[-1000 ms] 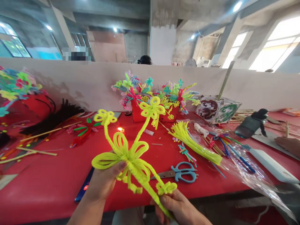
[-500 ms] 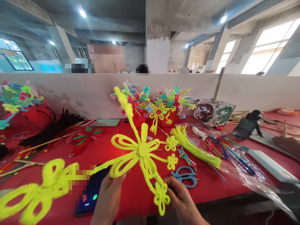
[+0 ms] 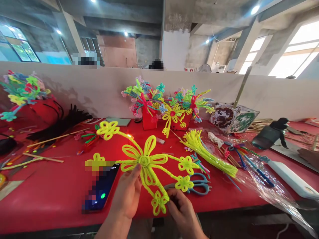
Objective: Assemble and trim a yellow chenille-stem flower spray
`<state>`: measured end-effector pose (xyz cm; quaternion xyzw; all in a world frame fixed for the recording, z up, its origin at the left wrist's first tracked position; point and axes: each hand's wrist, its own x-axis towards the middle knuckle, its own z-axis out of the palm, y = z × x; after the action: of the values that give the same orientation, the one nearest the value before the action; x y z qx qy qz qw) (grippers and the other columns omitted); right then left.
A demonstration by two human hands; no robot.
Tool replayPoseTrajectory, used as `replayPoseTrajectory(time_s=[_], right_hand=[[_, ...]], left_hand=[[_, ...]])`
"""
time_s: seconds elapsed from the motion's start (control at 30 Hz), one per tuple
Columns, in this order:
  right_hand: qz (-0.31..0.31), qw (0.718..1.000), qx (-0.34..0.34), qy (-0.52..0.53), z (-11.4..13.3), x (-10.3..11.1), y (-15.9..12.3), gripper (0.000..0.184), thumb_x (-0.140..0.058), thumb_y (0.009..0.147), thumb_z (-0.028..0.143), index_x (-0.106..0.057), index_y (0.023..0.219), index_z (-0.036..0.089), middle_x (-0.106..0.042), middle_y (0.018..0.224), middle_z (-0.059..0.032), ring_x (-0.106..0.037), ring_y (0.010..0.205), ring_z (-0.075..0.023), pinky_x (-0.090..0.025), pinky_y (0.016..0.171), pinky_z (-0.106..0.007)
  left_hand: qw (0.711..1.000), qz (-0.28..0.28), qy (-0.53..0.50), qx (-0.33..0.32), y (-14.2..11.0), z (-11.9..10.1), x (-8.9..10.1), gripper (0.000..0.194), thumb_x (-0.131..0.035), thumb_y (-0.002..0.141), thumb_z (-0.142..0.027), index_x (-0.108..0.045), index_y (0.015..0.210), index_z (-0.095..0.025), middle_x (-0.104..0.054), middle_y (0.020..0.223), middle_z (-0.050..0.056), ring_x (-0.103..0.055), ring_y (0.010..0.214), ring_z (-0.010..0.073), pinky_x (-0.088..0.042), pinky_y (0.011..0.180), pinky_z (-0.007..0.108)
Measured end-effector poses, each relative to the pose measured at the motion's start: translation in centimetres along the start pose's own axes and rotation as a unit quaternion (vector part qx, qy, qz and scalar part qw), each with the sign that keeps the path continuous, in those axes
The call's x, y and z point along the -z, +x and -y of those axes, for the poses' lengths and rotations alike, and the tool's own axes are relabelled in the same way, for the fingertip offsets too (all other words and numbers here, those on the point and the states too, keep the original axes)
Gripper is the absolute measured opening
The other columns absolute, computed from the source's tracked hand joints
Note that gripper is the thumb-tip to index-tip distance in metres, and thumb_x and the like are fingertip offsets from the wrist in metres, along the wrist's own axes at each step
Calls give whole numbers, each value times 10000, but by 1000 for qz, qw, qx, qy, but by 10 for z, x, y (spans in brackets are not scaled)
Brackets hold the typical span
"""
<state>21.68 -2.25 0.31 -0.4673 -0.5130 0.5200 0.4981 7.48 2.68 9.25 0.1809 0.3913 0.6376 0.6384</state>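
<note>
So this looks like a hold-and-adjust step: the bright yellow looped pipe-cleaner flower (image 3: 144, 161) is up over the red-covered tabletop (image 3: 57, 192). Left hand (image 3: 128, 191) grips it, thumb against the coiled centre (image 3: 145, 160). Right hand (image 3: 181, 207) is curled in a pinch at the thick fuzzy yellow stem (image 3: 161, 186), just beside the lowest small yellow blossom (image 3: 159, 202); exact contact's hidden. IMO the next move calls for a steady left and a light right so the loops don't squash, and staying clear of that small orange glow (image 3: 129, 135), probably a flame.
</note>
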Motion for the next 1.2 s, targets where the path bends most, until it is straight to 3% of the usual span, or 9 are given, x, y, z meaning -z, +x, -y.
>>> replayPoseTrajectory(time_s=[0.13, 0.23, 0.47, 0.57, 0.67, 0.83, 1.0, 1.13, 1.2], right_hand=[[48, 999, -4, 0, -3, -2, -1, 235, -490, 816, 363, -583, 854, 150, -613, 763, -46, -558, 741, -161, -426, 674, -242], [55, 998, -25, 4, -7, -5, -1, 217, -500, 806, 350, -574, 829, 148, -580, 712, -26, -522, 654, -132, -405, 593, -219], [68, 996, -59, 9, -9, -10, -2, 194, -505, 793, 339, -526, 781, 147, -466, 613, 24, -412, 544, -88, -340, 504, -195], [80, 995, -57, 17, -3, -12, -2, 198, -501, 792, 347, -511, 763, 152, -461, 615, 21, -416, 552, -93, -338, 503, -198], [98, 993, -58, 32, 1, -14, -3, 224, -494, 791, 375, -505, 764, 153, -472, 626, 14, -423, 554, -96, -343, 514, -207], [85, 993, -60, 58, -2, -17, -4, 289, -532, 759, 443, -513, 762, 155, -464, 613, 23, -394, 535, -91, -327, 510, -216], [83, 994, -46, 49, -1, -18, -5, 312, -534, 761, 460, -556, 744, 150, -502, 624, 8, -425, 572, -106, -352, 546, -227], [73, 992, -45, 90, -1, -18, -6, 307, -545, 748, 465, -584, 779, 162, -520, 638, 7, -454, 586, -116, -362, 560, -232], [72, 991, -48, 103, -2, -16, -6, 297, -550, 748, 451, -588, 808, 163, -529, 637, 8, -462, 575, -113, -364, 548, -227]], left_hand=[[1000, -5, -18, 24, 1, 3, -3, 233, -780, 547, -221, -695, 755, -159, -717, 686, 11, -660, 658, 161, -521, 596, 230], [999, -21, -32, 15, 2, 6, -5, 250, -774, 557, -191, -687, 790, -174, -723, 711, -2, -664, 667, 156, -527, 590, 229], [997, -64, -50, -5, 0, 8, -4, 202, -785, 537, -244, -680, 692, -165, -693, 604, -20, -617, 513, 102, -456, 423, 149], [993, -100, -51, -28, 0, 7, -5, 216, -799, 506, -238, -681, 668, -157, -688, 599, -24, -595, 487, 83, -442, 407, 139], [993, -100, -48, -33, 0, 7, -5, 209, -810, 479, -231, -674, 615, -148, -663, 542, -31, -575, 451, 75, -429, 389, 139], [992, -118, -33, -43, 0, 7, -5, 236, -821, 438, -248, -689, 601, -140, -690, 555, -1, -621, 515, 122, -466, 426, 166], [992, -114, -26, -52, -1, 8, -3, 214, -817, 454, -246, -692, 601, -154, -698, 571, -22, -627, 549, 103, -499, 528, 165], [994, -108, 1, -35, 0, 8, -1, 207, -804, 489, -262, -690, 625, -155, -694, 583, -18, -625, 554, 121, -483, 505, 191], [996, -76, 39, -11, 1, 8, 0, 213, -786, 530, -289, -691, 664, -153, -688, 587, -9, -616, 538, 128, -460, 475, 204]])
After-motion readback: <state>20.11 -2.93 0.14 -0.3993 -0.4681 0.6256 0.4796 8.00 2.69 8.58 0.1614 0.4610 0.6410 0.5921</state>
